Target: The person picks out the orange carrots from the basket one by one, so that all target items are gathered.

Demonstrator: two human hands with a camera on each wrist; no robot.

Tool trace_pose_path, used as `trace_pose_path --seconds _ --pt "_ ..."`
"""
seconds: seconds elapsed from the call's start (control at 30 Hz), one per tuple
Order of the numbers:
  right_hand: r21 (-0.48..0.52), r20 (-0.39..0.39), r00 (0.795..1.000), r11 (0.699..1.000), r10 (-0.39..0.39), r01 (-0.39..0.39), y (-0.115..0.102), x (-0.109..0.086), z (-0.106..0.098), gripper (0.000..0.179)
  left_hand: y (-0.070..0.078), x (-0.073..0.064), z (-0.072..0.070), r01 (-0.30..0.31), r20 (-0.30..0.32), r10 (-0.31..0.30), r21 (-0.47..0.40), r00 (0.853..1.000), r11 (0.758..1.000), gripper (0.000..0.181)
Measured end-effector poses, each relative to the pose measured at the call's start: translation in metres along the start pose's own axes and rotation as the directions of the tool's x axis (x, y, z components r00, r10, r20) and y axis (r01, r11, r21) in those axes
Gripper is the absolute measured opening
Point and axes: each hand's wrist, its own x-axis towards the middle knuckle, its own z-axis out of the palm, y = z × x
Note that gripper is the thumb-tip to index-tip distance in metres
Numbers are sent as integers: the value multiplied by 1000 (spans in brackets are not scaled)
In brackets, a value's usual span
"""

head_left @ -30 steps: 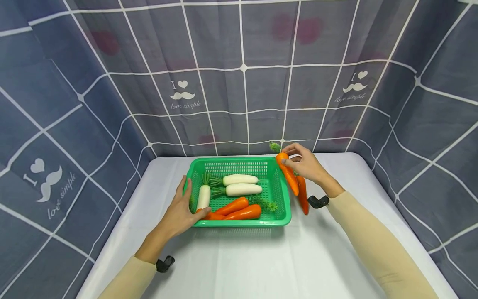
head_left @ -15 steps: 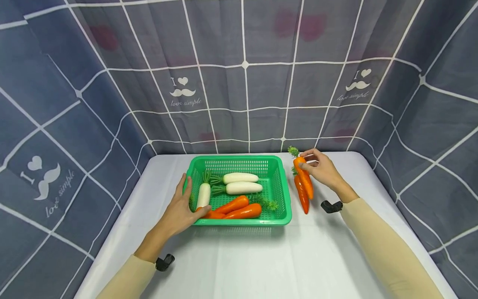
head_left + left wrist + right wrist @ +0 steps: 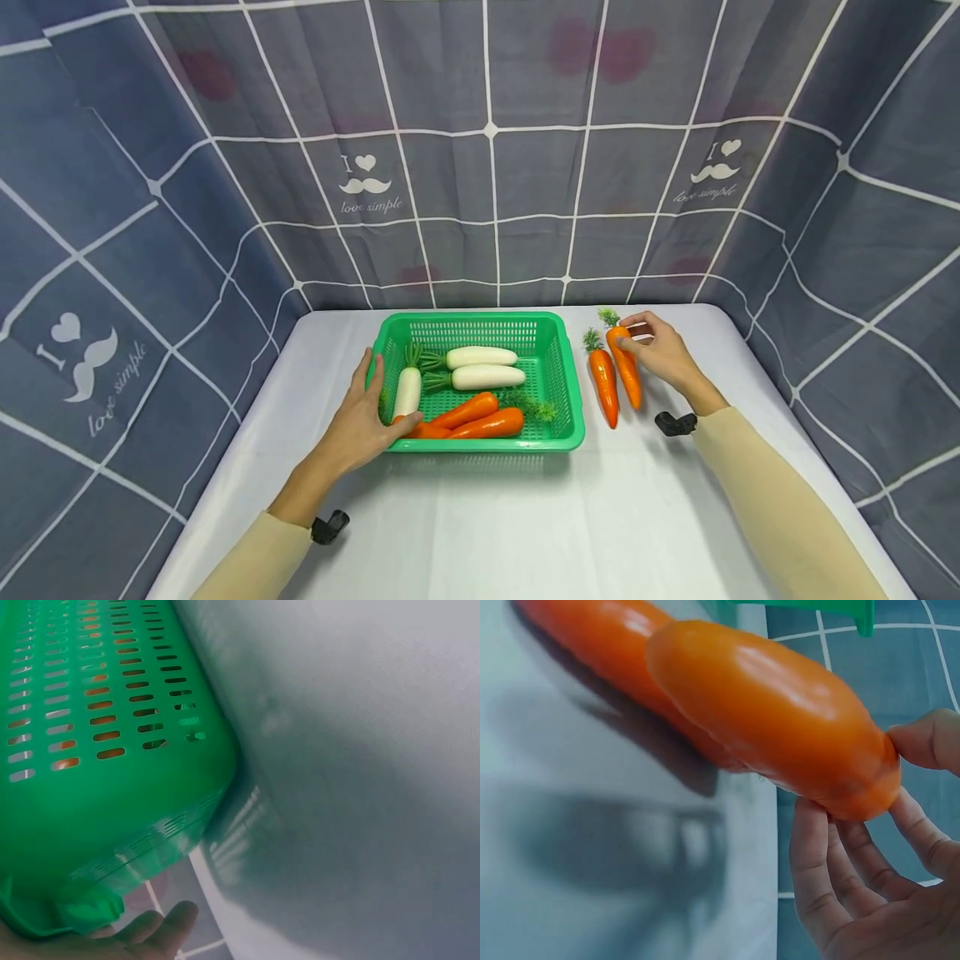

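Resting left hand (image 3: 363, 427) against left end of green basket (image 3: 487, 447), spreading fingers straight and apart, laying thumb over rim. Seeing inside: one white radish (image 3: 408, 392) at left, two more white radishes (image 3: 487, 377) farther right, three orange carrots (image 3: 491, 424) nearer front. Seeing loose carrot (image 3: 603, 387) lying on counter (image 3: 480, 525), right of basket. Pinching held carrot (image 3: 627, 372) just beyond, clamping right hand's (image 3: 662, 353) fingers on its top end.

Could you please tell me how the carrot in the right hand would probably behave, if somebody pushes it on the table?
The carrot may roll, as its body looks rounded. It is probably stiff: no sag shows, though the right hand holds it only near the thick end. Its glossy surface might slip a little against the fingers.
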Motion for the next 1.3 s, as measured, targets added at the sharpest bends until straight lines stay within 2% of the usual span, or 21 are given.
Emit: trace_pose_path --seconds 0.47,0.83,1.3 --pt "-30 11 999 998 47 -46 24 -3 0 47 -1 0 1 -4 -4 4 7 1000 1000 126" --pt "-80 24 995 993 92 -90 27 -7 4 50 0 0 1 1 -5 -1 5 1000 1000 127" --pt "-126 44 996 989 82 -76 34 -5 6 48 -2 -1 2 2 -1 -2 1 1000 1000 127"
